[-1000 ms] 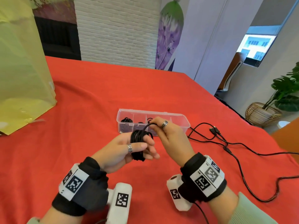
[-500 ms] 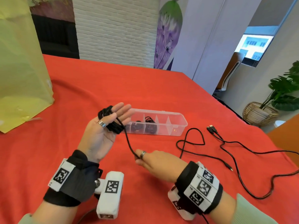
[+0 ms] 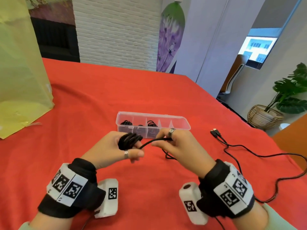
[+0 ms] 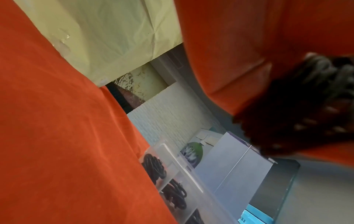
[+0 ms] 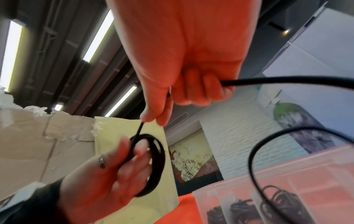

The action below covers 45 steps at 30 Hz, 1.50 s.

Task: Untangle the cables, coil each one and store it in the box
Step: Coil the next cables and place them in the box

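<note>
A black cable is partly wound into a coil (image 3: 128, 141) around the fingers of my left hand (image 3: 132, 147), held above the red table. My right hand (image 3: 160, 138) sits just right of it and pinches the cable's free run (image 3: 149, 143) between thumb and fingers; the rest hangs down to the cloth (image 3: 167, 157). The right wrist view shows the coil (image 5: 153, 163) looped over the left hand's fingers (image 5: 134, 157) and the cable passing through my right hand (image 5: 159, 119). In the left wrist view the coil (image 4: 296, 106) is close and blurred. The clear divided box (image 3: 181, 124) lies behind the hands with coiled cables in its left compartments.
Another black cable (image 3: 249, 151) snakes over the table at the right, its plugs (image 3: 215, 132) near the box's right end. A large yellow bag (image 3: 20, 80) stands at the left. The table's right edge (image 3: 232, 112) drops off near a potted plant.
My right hand, low and near me half a second ago, has risen to the left hand, carrying the cable round. The left hand has dropped lower and turned palm down.
</note>
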{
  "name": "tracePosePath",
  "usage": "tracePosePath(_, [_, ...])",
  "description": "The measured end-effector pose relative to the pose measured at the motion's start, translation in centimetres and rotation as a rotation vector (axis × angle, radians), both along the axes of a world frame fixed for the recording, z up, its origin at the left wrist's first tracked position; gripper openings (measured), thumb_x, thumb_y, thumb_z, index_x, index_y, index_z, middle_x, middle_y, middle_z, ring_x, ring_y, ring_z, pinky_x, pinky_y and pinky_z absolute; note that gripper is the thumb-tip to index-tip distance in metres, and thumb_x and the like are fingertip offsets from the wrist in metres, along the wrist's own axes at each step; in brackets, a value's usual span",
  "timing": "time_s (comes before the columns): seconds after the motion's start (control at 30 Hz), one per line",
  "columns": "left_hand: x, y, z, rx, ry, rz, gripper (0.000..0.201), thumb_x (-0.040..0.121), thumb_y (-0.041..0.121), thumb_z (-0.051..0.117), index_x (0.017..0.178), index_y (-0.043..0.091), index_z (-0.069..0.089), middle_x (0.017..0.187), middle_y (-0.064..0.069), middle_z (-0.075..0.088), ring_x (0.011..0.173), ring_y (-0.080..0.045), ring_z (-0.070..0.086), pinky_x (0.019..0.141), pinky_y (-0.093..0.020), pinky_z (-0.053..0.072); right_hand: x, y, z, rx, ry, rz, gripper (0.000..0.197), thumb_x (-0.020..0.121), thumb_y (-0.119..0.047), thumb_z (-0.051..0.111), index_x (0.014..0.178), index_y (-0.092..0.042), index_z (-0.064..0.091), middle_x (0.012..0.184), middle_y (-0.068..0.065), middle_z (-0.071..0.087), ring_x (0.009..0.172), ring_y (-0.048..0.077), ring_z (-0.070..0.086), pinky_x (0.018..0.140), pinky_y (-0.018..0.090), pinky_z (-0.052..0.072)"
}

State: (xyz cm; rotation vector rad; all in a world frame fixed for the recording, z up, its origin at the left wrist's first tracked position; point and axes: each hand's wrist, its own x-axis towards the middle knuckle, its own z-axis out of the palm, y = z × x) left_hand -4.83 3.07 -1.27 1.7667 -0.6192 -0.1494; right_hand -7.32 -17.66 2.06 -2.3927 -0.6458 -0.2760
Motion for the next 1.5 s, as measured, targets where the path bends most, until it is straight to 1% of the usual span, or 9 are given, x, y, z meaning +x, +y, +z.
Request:
tracePosePath(0.17, [2.1,1.5,-0.6,-0.239,-0.123,0.554,0.019,0.085,0.01,0.064,0.067,0.011,0.062,0.048,0.005,0.06,0.045,-0.004,0.051,0.05,-0.013,0.044,1.2,-4.5,0.9,-0.149,0.144,-0.182,0.024,0.097,-0.024,0.049,0.08,-0.012,0.06,0.054,-0.011,0.044,0.054,-0.008,0.049,0.057,0.011,0.035])
tracePosePath(0.3, [3.8,3.8,-1.5,-0.536,-0.015,0.841,0.019,0.088,0.014,0.061,0.069,0.014,0.062,0.044,0.011,0.053,0.043,-0.003,0.045,0.05,-0.018,0.04,2.4,-9.2,0.0,-0.428,0.208,-0.417,0.024,0.097,-0.033,0.045,0.077,-0.023,0.054,0.062,-0.012,0.054,0.068,0.004,0.057,0.069,0.029,0.04])
tracePosePath(0.4, [4.2,3.9,-1.9,-0.605,0.048,0.88,0.02,0.089,0.015,0.06,0.069,0.013,0.061,0.044,0.011,0.051,0.041,-0.005,0.043,0.049,-0.02,0.037,2.9,-11.1,-0.7,-0.58,0.202,-0.658,0.021,0.1,-0.035,0.035,0.087,-0.026,0.048,0.082,-0.006,0.059,0.099,0.021,0.057,0.083,0.037,0.03])
tracePosePath(0.7, [4.7,4.6,-2.2,-0.707,0.088,0.977,0.02,0.09,0.015,0.058,0.07,0.014,0.06,0.041,0.012,0.052,0.037,-0.002,0.045,0.046,-0.018,0.038,4.5,-13.8,-2.7,-0.399,0.101,-0.709,0.028,0.074,0.003,0.068,0.095,-0.013,0.06,0.094,0.003,0.04,0.104,0.029,0.043,0.082,0.032,0.036])
tracePosePath(0.87, [4.8,4.9,-2.3,-0.742,0.079,1.025,0.02,0.09,0.015,0.058,0.069,0.014,0.06,0.045,0.01,0.051,0.038,-0.002,0.045,0.045,-0.017,0.038,4.5,-15.9,-2.6,-0.485,0.13,-0.862,0.028,0.075,-0.014,0.076,0.1,-0.014,0.062,0.103,0.009,0.048,0.112,0.032,0.042,0.086,0.039,0.04])
tracePosePath(1.03, [4.9,5.8,-2.3,-0.765,0.082,1.075,0.02,0.09,0.015,0.057,0.069,0.015,0.058,0.059,0.002,0.048,0.036,-0.002,0.044,0.046,-0.018,0.038,4.1,-18.2,-2.5,-0.452,0.108,-1.002,0.027,0.083,0.005,0.054,0.102,-0.014,0.059,0.107,0.017,0.054,0.098,0.036,0.052,0.076,0.039,0.041])
tracePosePath(1.13, [4.9,5.4,-2.3,-0.749,0.083,1.063,0.02,0.09,0.015,0.057,0.07,0.014,0.059,0.054,0.004,0.05,0.036,-0.002,0.044,0.044,-0.017,0.038,3.9,-18.3,-1.1,-0.388,-0.023,-1.091,0.013,0.093,-0.018,0.054,0.103,-0.019,0.062,0.096,0.019,0.063,0.082,0.035,0.057,0.066,0.033,0.036])
tracePosePath(1.33, [4.8,4.6,-2.6,-0.611,0.043,1.005,0.02,0.09,0.016,0.058,0.07,0.014,0.062,0.051,0.003,0.052,0.036,-0.002,0.047,0.045,-0.015,0.041,4.4,-15.2,-0.1,-0.557,0.285,-0.558,0.082,0.076,-0.031,0.075,0.141,-0.041,0.027,0.124,0.004,0.048,0.119,0.026,0.04,0.099,0.043,0.039])
tracePosePath(1.5, [4.7,4.1,-2.8,-0.505,0.005,0.974,0.019,0.09,0.014,0.057,0.072,0.014,0.063,0.06,-0.007,0.049,0.036,-0.002,0.048,0.042,-0.011,0.042,3.3,-11.0,2.0,-0.088,-0.026,-0.24,0.041,0.085,-0.043,0.057,0.123,-0.047,0.044,0.12,-0.011,0.055,0.117,0.006,0.047,0.096,0.025,0.039])
